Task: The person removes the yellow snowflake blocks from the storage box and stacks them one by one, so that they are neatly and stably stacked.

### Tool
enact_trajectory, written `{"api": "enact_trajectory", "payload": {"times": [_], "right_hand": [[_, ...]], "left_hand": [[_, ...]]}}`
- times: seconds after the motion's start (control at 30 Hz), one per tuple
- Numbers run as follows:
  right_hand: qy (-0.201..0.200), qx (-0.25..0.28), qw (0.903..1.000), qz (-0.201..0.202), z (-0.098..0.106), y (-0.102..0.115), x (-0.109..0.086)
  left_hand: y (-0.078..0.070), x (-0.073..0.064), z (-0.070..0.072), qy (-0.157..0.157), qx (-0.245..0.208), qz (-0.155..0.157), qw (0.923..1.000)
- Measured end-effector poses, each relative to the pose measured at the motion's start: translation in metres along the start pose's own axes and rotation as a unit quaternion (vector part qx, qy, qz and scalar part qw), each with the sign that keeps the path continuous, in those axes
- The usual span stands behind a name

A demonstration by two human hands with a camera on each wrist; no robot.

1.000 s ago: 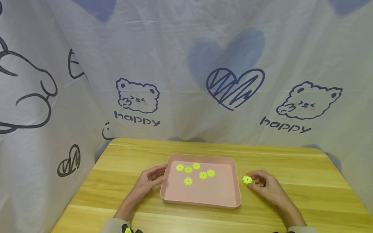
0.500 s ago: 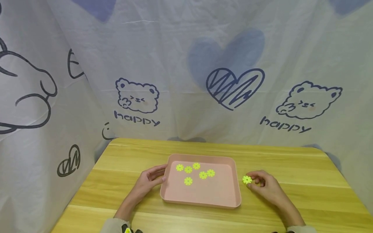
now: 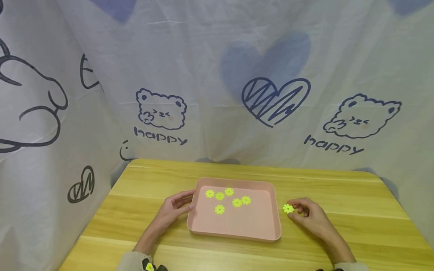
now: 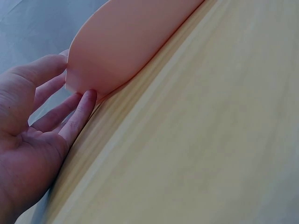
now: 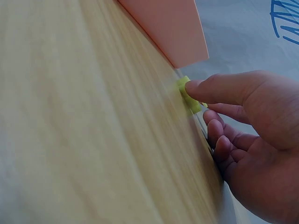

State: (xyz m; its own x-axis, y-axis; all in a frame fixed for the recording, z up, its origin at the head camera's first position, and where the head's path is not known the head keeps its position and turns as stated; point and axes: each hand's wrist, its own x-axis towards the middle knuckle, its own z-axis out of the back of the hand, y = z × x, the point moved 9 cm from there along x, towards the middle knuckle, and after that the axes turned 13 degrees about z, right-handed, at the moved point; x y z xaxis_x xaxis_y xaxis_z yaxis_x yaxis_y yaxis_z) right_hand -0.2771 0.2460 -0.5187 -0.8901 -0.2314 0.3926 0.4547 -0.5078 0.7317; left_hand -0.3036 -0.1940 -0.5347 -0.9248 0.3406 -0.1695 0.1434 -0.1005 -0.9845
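Observation:
In the head view, my left hand [image 3: 174, 207] holds the left edge of a pink tray [image 3: 234, 237], with the thumb at the rim. The left wrist view has the fingertips against the tray's outer wall [image 4: 121, 46]. Several yellow-green notched plastic discs [image 3: 219, 209], shaped like snowflakes, lie flat in the tray, mostly toward its back. Just right of the tray, my right hand [image 3: 310, 216] pinches another such disc [image 3: 288, 209] between thumb and fingers. Seen from the right wrist, this disc [image 5: 189, 95] is partly hidden by the thumb, close to the tray's corner and low over the table.
The tray stands on a light wooden table [image 3: 152, 175] with rounded far corners. Behind and to the left hangs a pale cloth [image 3: 210, 124] printed with hearts and bears. A wrist strap [image 3: 149, 265] shows at the left sleeve.
The head view has shifted very slightly. Both hands, the tray and the pinched disc keep nearly the same places.

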Motion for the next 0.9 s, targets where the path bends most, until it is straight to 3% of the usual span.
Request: {"api": "enact_trajectory", "payload": {"times": [0.9], "right_hand": [[0.013, 0.005, 0.9999, -0.007, -0.0006, 0.0004, 0.0006]], "left_hand": [[-0.0005, 0.0, 0.0003, -0.004, 0.001, 0.004, 1.0]]}}
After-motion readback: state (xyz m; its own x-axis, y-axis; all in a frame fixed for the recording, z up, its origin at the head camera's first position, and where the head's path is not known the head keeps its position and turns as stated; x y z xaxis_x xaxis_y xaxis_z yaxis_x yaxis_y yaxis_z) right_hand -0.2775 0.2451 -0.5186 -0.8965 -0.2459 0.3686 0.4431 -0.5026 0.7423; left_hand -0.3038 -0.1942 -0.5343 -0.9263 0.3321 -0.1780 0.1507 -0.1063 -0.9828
